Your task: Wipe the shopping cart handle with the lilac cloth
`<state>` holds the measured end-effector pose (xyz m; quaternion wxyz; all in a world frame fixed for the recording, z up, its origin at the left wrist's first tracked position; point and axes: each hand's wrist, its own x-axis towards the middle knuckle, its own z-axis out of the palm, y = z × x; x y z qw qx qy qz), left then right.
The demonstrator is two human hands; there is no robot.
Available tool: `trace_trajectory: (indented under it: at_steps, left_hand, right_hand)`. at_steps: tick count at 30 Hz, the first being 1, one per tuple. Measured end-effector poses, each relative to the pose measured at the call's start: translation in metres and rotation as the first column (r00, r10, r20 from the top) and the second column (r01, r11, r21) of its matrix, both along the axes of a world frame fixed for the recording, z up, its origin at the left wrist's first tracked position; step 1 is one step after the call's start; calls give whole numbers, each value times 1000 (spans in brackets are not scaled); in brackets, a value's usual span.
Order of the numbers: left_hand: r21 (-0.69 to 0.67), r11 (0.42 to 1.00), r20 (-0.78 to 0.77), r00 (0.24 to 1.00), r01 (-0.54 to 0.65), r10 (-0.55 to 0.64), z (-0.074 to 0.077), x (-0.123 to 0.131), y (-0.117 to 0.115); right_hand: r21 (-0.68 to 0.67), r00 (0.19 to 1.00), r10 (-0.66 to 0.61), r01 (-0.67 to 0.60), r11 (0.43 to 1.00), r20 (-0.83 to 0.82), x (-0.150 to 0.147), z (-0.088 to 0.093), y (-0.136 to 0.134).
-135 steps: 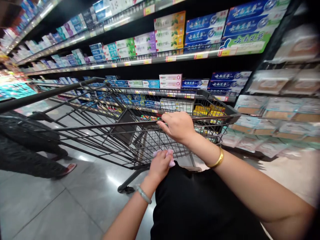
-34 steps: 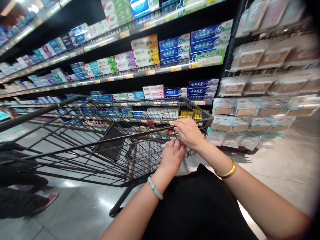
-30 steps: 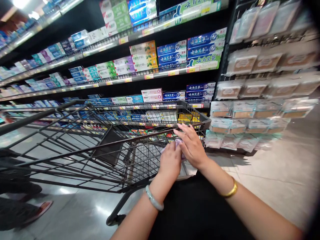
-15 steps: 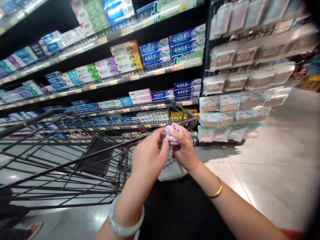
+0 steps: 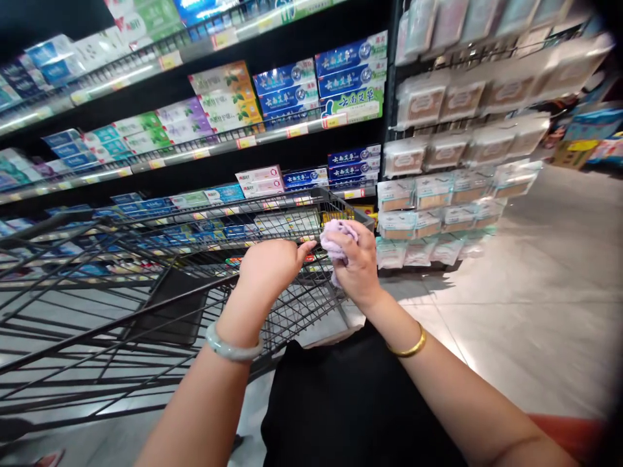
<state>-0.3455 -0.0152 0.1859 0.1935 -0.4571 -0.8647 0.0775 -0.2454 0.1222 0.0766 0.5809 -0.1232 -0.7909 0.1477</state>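
My right hand is closed around a crumpled pale purple cloth, whose lower end hangs beneath the fingers. Just left of it, my left hand is bent at the wrist with its back toward me. Its thumb points right, toward the cloth, with a small gap between; the other fingers are hidden behind the hand. Both hands are in front of a black wire shopping cart. Whether the left hand touches the cart's wire side, I cannot tell.
Shelves beyond the cart hold boxed toothpaste in several rows. Bagged cotton swabs hang on hooks at the right. Grey floor tiles stretch along the right side. Part of a person's shoe shows at the lower left.
My left hand has come off the cloth and moved left. The cloth stays in my right hand, slightly higher in view. The shelves and cart have shifted left in view.
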Motion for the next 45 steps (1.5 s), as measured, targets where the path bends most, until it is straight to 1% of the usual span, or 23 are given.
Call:
trace_trajectory:
  at_steps: [2, 4, 6, 8, 9, 11, 14, 16, 19, 21, 24, 26, 27, 29, 31, 33, 34, 35, 37, 39, 41, 43, 45]
  left_hand:
    - [-29, 999, 10, 1000, -15, 15, 1, 0, 1]
    - [-32, 999, 28, 999, -36, 37, 2, 0, 1]
    - [-24, 998, 43, 997, -57, 58, 2, -1, 2]
    - [-17, 997, 48, 996, -72, 73, 2, -1, 3]
    - [-19, 997, 50, 996, -80, 81, 3, -1, 4]
    - [-35, 995, 60, 994, -93, 95, 3, 0, 4]
    - [-62, 992, 82, 990, -112, 117, 5, 2, 5]
    - [-62, 991, 82, 989, -115, 119, 7, 3, 6]
    - [-57, 991, 91, 988, -124, 129, 7, 4, 5]
    - [-53, 990, 94, 987, -129, 133, 7, 3, 5]
    - [-47, 992, 74, 990, -119, 122, 5, 2, 5]
    - [-44, 993, 65, 991, -114, 116, 4, 1, 5]
    - [-45, 992, 67, 991, -114, 117, 3, 1, 5]
    - [-50, 992, 74, 990, -117, 120, 4, 2, 5]
    - [-57, 991, 77, 989, -119, 124, 5, 3, 4]
    - [-63, 990, 82, 988, -125, 130, 6, 4, 4]
    - [-66, 990, 86, 987, -128, 134, 6, 4, 3]
    - [-66, 990, 88, 987, -128, 134, 6, 4, 3]
    - [-65, 990, 79, 988, -124, 129, 5, 3, 3]
    - [-65, 991, 73, 990, -115, 119, 5, 2, 2]
    - [-63, 991, 75, 990, -114, 119, 4, 2, 2]
    - [-60, 991, 82, 989, -121, 126, 5, 2, 1]
    - [-61, 990, 90, 987, -130, 135, 5, 2, 1]
  right_hand:
    - [49, 1000, 16, -16, 999, 10, -2, -9, 2]
    - [103, 999, 40, -42, 994, 23, -3, -35, 3]
    - [62, 999, 47, -46, 997, -8, -1, -62, 5]
    - [-32, 999, 29, -30, 999, -35, 1, -75, 6]
    - [-76, 999, 19, -23, 997, -51, 1, -75, 7]
    - [-135, 995, 5, -17, 991, -95, 1, -65, 11]
    - [-152, 988, -11, -12, 988, -153, -4, -54, 18]
    - [-134, 989, -26, 7, 991, -144, -6, -62, 21]
    - [-131, 994, -39, 26, 991, -101, -6, -83, 20]
    - [-167, 996, -30, 15, 986, -88, -3, -85, 13]
    - [-161, 995, 18, -34, 986, -96, -2, -58, -6]
    - [-106, 995, 42, -52, 993, -95, -7, -38, -18]
    - [-69, 995, 44, -51, 996, -90, -10, -34, -22]
    - [25, 996, 52, -50, 998, -72, -15, -39, -28]
    - [108, 998, 60, -56, 993, -32, -17, -60, -29]
    - [113, 998, 57, -59, 992, 21, -15, -79, -30]
    - [87, 998, 54, -57, 995, 40, -14, -84, -31]
    - [60, 997, 57, -59, 996, 45, -12, -84, -33]
    - [38, 996, 83, -84, 996, 26, -11, -71, -38]
    - [67, 993, 114, -113, 991, -7, -14, -53, -43]
    - [117, 992, 128, -126, 985, -8, -18, -45, -45]
    - [170, 990, 136, -141, 975, 45, -19, -56, -43]
    - [203, 981, 149, -172, 964, 123, -15, -79, -37]
